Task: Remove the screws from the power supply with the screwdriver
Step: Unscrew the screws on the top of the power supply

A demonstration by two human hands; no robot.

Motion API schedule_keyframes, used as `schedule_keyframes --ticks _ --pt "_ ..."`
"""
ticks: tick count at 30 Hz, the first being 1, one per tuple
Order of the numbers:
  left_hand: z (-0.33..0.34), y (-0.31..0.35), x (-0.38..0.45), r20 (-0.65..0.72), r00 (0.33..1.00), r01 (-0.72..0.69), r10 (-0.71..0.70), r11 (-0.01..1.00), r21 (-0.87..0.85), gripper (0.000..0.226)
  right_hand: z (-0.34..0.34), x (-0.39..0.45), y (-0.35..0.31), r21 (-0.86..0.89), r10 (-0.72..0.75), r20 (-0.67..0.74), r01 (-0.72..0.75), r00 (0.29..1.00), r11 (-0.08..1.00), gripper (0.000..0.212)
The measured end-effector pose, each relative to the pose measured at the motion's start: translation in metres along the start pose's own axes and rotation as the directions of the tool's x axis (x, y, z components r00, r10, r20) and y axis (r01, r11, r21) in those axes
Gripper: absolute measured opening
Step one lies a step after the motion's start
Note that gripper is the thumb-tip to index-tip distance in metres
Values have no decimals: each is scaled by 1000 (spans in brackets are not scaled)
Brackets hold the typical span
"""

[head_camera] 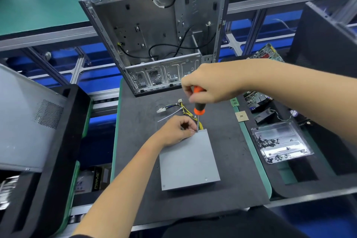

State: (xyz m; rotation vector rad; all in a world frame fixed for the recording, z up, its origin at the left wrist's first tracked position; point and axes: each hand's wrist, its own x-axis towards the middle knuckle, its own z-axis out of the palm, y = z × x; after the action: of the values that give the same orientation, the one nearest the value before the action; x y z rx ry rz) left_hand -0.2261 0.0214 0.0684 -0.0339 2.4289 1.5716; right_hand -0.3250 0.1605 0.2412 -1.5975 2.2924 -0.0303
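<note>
Head view: right hand (210, 85) grips orange-black screwdriver (198, 105), left hand (176, 129) pinches its shaft at flat grey metal power supply's (189, 160) 12 o'clock corner; unscrewing under way, probably lift-out next.

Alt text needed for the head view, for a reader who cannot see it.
A person's right hand holds an orange-and-black screwdriver upright on the far corner of a grey power supply, while the left hand pinches near its tip. An empty computer case lies behind.

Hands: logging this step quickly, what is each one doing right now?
Left hand: fingers pinch the screwdriver shaft at the power supply corner.
Right hand: grips the screwdriver handle.
</note>
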Motion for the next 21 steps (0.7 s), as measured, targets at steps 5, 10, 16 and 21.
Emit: schedule_keyframes --ticks 5,10,16,21 --pt "0 -1 0 6 1000 8 -8 1000 -10 21 -2 -6 -3 112 -60 31 56 998 992 19" --pt "-1 -1 1 20 1000 14 -14 1000 -21 24 6 -2 -4 -217 121 -52 -129 991 968 35" --pt "-2 -1 2 27 999 25 -25 1000 0 25 -7 -8 -4 34 -74 39 73 996 997 23" --pt "2 2 1 24 1000 -6 3 996 91 15 4 -5 -8 -101 23 -20 -25 1000 995 13"
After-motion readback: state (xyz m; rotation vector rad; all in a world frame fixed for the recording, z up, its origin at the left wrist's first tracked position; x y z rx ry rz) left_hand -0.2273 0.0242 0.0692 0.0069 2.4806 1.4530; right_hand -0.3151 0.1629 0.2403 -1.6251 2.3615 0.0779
